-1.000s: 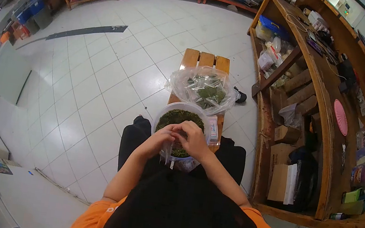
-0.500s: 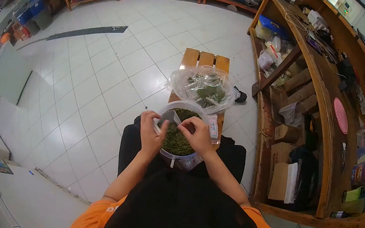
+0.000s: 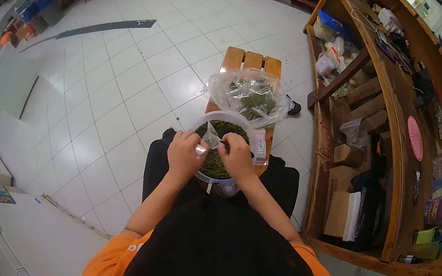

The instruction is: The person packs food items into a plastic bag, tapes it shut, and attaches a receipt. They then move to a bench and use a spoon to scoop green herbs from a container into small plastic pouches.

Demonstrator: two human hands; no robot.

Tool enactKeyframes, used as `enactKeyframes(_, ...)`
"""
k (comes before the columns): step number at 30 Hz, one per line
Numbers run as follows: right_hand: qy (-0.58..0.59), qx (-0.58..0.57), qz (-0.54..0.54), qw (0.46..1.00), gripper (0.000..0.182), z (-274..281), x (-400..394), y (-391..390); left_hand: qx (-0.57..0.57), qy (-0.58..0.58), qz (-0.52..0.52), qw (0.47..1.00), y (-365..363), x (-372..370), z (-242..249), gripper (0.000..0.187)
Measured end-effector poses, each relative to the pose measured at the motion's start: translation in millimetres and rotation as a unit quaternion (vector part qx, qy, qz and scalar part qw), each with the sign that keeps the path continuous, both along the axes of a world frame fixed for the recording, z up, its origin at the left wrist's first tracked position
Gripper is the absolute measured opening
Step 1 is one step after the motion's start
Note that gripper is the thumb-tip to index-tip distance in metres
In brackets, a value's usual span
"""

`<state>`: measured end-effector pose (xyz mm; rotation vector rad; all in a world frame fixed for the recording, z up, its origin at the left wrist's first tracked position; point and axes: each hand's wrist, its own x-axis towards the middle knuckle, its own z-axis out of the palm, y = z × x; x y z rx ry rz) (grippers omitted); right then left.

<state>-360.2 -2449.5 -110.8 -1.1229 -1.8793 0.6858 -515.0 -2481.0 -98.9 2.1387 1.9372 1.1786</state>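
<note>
Head view, as I monitor it remotely. I see the left hand (image 3: 185, 153) and the right hand (image 3: 237, 154) meeting over a round plastic tub (image 3: 221, 148) of dark green dried leaf, which sits at the near end of a slatted wooden bench (image 3: 250, 62), just in front of the person's knees. Both hands are closed in a pinch on a small clear plastic bag (image 3: 210, 136): the left grips its lower edge, the right its side, so that the bag stands up with its mouth spread directly above the tub; I judge this placement keeps any spilled leaf falling back into the container. Whether leaf is already inside the bag I cannot tell. Touching the tub's right side, at the bench's right edge, lies a small flat packet (image 3: 260, 145). Beyond the tub, near the bench's middle, rests a large clear bag (image 3: 246, 102) of green leaves and smaller packets, within arm's reach. Wooden shelving (image 3: 386, 105) with boxes and bags curves along the right.
</note>
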Motion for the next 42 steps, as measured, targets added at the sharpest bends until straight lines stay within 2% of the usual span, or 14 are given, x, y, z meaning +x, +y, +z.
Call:
enactKeyframes(3,-0.014,0.080,0.073,0.994,0.023,-3.3,1.4,1.0,-0.040,-0.023,0.016,0.999,-3.0,0.2,-2.4,0.013)
enactKeyframes(5,-0.033,0.069,0.067,0.995,0.032,-1.9,0.0,-0.9,-0.021,-0.038,-0.094,0.995,-2.3,0.9,-3.1,0.017)
enactKeyframes(7,-0.053,0.056,0.060,0.995,0.040,1.2,0.1,-2.4,-0.073,0.000,-0.126,0.989,-1.9,-3.6,6.2,0.017)
enactKeyframes(9,-0.047,0.038,0.058,0.996,0.047,2.1,4.5,0.6,0.011,-0.062,-0.136,0.989,0.5,-4.7,22.6,0.037)
enactKeyframes(10,-0.035,0.019,0.066,0.997,0.038,0.2,4.7,1.8,-0.011,-0.019,-0.189,0.982,3.3,-13.3,22.7,0.058)
enactKeyframes(14,-0.004,-0.021,0.125,0.992,0.022,-5.4,8.6,5.2,-0.066,0.017,-0.213,0.975,6.6,-22.2,0.2,0.061)
enactKeyframes(17,0.085,-0.115,0.060,0.988,0.013,-17.6,18.5,10.7,-0.058,-0.058,-0.179,0.980,5.7,-27.3,-5.2,0.061)
enactKeyframes(19,-0.099,0.009,-0.043,0.994,0.016,-17.8,21.8,12.7,-0.106,-0.181,-0.116,0.971,6.7,-31.4,-7.6,0.059)
enactKeyframes(20,-0.116,-0.070,-0.053,0.989,0.018,-17.9,22.4,9.6,-0.106,-0.182,-0.115,0.971,6.0,-32.0,-7.6,0.059)
enactKeyframes(24,-0.156,-0.103,0.046,0.981,0.019,-31.4,21.8,14.6,-0.166,-0.345,-0.116,0.917,6.9,-33.0,-7.4,0.066)
enactKeyframes(29,0.017,-0.162,-0.032,0.986,0.018,-51.1,3.1,16.1,-0.163,-0.417,-0.134,0.884,8.1,-33.6,-14.0,0.067)
enactKeyframes(33,0.032,-0.189,-0.040,0.981,0.020,-68.6,12.2,27.5,-0.140,-0.397,-0.134,0.897,9.6,-36.2,-18.1,0.066)
enactKeyframes(39,0.272,-0.283,-0.114,0.913,0.023,-48.2,43.2,40.6,-0.154,-0.419,-0.141,0.884,7.9,-31.1,-15.0,0.063)
enactKeyframes(42,0.347,-0.267,-0.115,0.891,0.025,-26.5,54.5,39.7,-0.140,-0.312,-0.146,0.928,11.0,-23.2,-21.9,0.060)
